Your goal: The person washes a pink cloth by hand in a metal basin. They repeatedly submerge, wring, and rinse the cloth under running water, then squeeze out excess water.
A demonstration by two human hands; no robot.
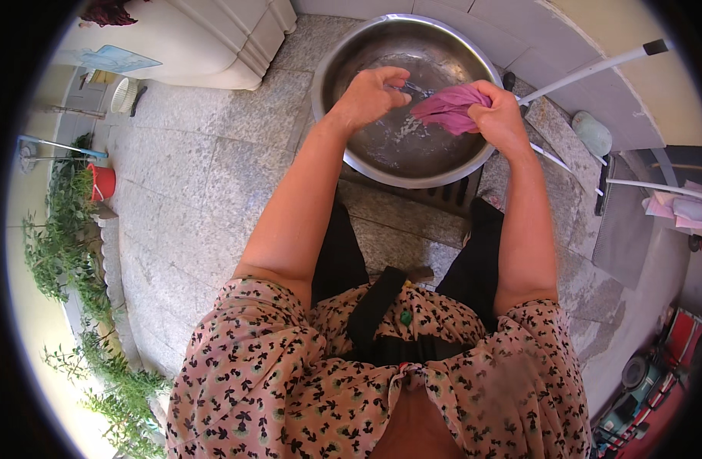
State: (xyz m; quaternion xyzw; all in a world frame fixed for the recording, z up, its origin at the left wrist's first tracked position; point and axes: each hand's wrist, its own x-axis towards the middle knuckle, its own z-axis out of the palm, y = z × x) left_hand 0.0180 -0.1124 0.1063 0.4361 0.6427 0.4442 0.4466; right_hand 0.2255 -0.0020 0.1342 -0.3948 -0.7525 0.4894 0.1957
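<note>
A large round stainless steel basin [405, 181] stands on the stone floor in front of me, with shallow water and some suds in it. My right hand [499, 112] is closed around a bunched pink-purple cloth [451, 109] above the basin's right part. Over the left part of the basin, my left hand [379, 97] has its fingers apart and holds nothing. A small gap lies between its fingertips and the cloth's left end. The lower part of my right palm is hidden by the fingers and cloth.
A slotted drain grate [457, 192] lies under the basin's near edge. White poles [592, 60] lean at the right. A pale cabinet-like unit [213, 40] stands at the upper left; a red bucket [102, 182] and plants [69, 229] are far left.
</note>
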